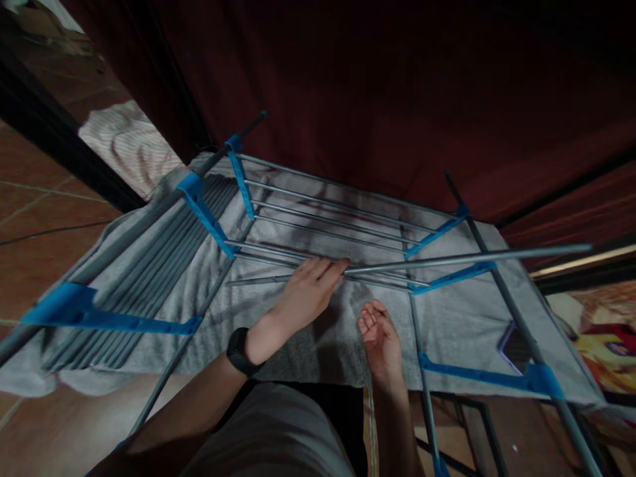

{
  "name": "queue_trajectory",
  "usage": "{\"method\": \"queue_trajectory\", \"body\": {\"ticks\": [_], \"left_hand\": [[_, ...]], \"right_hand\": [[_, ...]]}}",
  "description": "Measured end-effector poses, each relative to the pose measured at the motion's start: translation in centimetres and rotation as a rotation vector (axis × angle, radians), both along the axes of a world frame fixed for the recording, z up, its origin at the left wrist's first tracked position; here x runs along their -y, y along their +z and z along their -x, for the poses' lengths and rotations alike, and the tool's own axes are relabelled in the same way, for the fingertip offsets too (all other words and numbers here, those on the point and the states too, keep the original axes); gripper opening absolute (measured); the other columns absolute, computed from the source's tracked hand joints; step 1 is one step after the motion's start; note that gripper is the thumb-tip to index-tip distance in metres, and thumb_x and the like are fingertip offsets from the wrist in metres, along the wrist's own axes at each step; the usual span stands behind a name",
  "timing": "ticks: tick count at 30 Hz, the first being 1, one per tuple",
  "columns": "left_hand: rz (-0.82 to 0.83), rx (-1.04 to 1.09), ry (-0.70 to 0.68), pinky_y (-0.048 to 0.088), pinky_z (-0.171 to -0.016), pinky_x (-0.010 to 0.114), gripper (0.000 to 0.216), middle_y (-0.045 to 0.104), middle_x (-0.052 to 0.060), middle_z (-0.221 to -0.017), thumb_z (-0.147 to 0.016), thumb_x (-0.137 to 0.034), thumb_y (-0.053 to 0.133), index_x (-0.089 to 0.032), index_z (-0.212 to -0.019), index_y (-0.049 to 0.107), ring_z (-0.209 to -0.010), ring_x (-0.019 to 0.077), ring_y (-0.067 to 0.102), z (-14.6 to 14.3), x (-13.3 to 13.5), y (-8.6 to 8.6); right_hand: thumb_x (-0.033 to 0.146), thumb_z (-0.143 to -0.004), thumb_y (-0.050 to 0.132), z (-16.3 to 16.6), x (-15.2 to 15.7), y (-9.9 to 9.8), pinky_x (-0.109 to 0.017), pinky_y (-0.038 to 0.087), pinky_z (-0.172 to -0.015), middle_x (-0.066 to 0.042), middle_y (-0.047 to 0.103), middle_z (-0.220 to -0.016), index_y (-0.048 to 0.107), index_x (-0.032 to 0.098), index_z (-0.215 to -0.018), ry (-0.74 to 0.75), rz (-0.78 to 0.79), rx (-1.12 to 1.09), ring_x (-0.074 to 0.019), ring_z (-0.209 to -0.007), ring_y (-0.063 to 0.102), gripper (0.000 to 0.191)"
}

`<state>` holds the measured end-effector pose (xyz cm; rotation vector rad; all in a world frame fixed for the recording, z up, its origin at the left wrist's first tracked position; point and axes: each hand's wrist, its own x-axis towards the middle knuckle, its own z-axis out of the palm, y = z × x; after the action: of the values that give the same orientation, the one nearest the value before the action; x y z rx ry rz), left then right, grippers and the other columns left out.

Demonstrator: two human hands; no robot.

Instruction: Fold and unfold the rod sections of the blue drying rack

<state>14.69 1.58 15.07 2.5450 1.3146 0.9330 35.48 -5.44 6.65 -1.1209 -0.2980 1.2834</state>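
Note:
My left hand (309, 288) is wrapped over a long grey metal rod (447, 262), which slants across a partly assembled rack and reaches far to the right. A thinner grey end (253, 281) shows left of the same hand. My right hand (381, 338) is turned palm up below the rod, apart from it, with its fingers loosely bent and nothing in them. The rack has thick grey side poles (149, 222) and blue plastic brackets (213, 222). Several thin rods (328, 205) span between the brackets at the back, and another blue bracket (472, 374) sits on the right pole.
Several grey tubes (163, 278) lie in a row on the grey cloth (313, 344) at the left. A dark red curtain (358, 99) hangs behind the rack. A phone-like flat object (517, 348) lies at the right, and a striped cloth (129, 146) at the far left.

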Motion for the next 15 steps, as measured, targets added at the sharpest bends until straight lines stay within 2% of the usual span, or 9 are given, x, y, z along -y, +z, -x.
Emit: {"method": "queue_trajectory", "body": {"ticks": [3, 6, 10, 15], "left_hand": [[-0.024, 0.228, 0.023, 0.055, -0.094, 0.039, 0.035, 0.071, 0.009, -0.108, -0.109, -0.027, 0.043, -0.02, -0.138, 0.062, -0.102, 0.0249, 0.066, 0.2, -0.6, 2.2], [-0.016, 0.412, 0.099, 0.054, -0.086, 0.035, 0.029, 0.07, 0.006, -0.102, -0.108, -0.033, 0.048, -0.021, -0.128, 0.064, -0.093, 0.0223, 0.066, 0.2, -1.2, 3.4], [-0.013, 0.643, 0.186, 0.047, -0.068, 0.032, 0.026, 0.065, 0.001, -0.088, -0.105, -0.044, 0.057, -0.023, -0.119, 0.065, -0.073, 0.0182, 0.058, 0.0, -1.7, 4.0], [0.037, 0.936, 0.168, 0.047, -0.07, 0.034, 0.022, 0.058, -0.003, -0.084, -0.103, -0.047, 0.063, -0.026, -0.109, 0.061, -0.072, 0.0152, 0.057, -0.9, -1.6, 3.9]], "right_hand": [[0.035, -0.072, 0.087, 0.6, -0.2, -0.2, -0.031, 0.054, -0.086, 0.001, 0.078, -0.095, 0.074, 0.026, -0.1, 0.004, -0.003, -0.025, -0.0155, -0.087, 0.07, 0.032], [0.031, -0.073, 0.086, 1.1, -0.3, 0.0, -0.029, 0.055, -0.08, 0.0, 0.078, -0.092, 0.074, 0.025, -0.099, 0.013, 0.003, -0.07, -0.0153, -0.082, 0.069, 0.029], [0.026, -0.074, 0.085, 1.5, -0.3, 0.4, -0.027, 0.056, -0.072, -0.001, 0.079, -0.091, 0.075, 0.024, -0.099, 0.036, 0.017, -0.119, -0.0159, -0.08, 0.07, 0.027], [0.028, -0.075, 0.086, 1.9, 0.2, -0.9, -0.024, 0.057, -0.067, -0.001, 0.079, -0.085, 0.074, 0.023, -0.092, 0.175, 0.007, -0.149, -0.0149, -0.075, 0.071, 0.022]]}}
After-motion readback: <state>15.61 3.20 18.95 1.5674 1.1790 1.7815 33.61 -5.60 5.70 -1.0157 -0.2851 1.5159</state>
